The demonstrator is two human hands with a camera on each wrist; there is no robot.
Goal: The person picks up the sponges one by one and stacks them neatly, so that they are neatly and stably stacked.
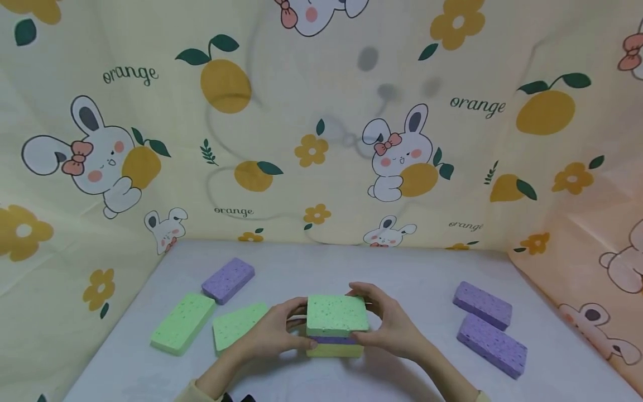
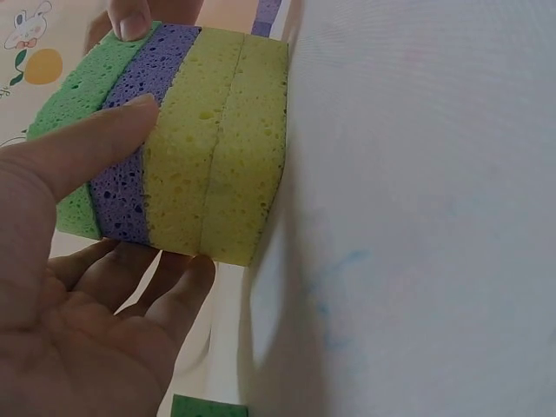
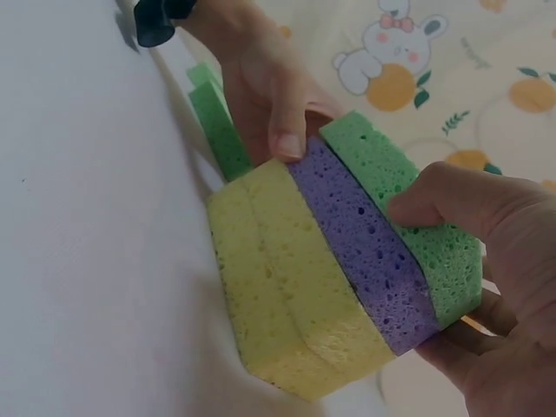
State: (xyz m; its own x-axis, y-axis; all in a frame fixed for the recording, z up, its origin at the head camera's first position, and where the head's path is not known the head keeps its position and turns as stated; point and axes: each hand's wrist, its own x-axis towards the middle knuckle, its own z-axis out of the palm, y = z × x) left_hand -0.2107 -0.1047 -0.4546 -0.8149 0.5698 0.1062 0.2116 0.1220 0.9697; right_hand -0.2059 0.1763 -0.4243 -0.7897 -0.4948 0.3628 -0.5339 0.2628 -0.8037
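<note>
A stack of sponges stands on the table in front of me. Two yellow sponges (image 2: 248, 148) form its base, with a purple sponge (image 3: 365, 252) over them and a green sponge (image 1: 336, 312) on top. My left hand (image 1: 268, 332) holds the stack from the left, its thumb on the near face by the purple layer and its fingers at the side. From the right, my right hand (image 1: 394, 326) grips the green top sponge between thumb and fingers. In the right wrist view the green sponge sits slightly askew on the purple one.
On the left lie a purple sponge (image 1: 228, 280) and a green sponge (image 1: 183, 324). Another green sponge (image 1: 236, 326) lies partly behind my left forearm. Two purple sponges (image 1: 482, 305) (image 1: 492, 345) rest on the right. A patterned cloth (image 1: 311, 184) rises behind the white table (image 1: 412, 268).
</note>
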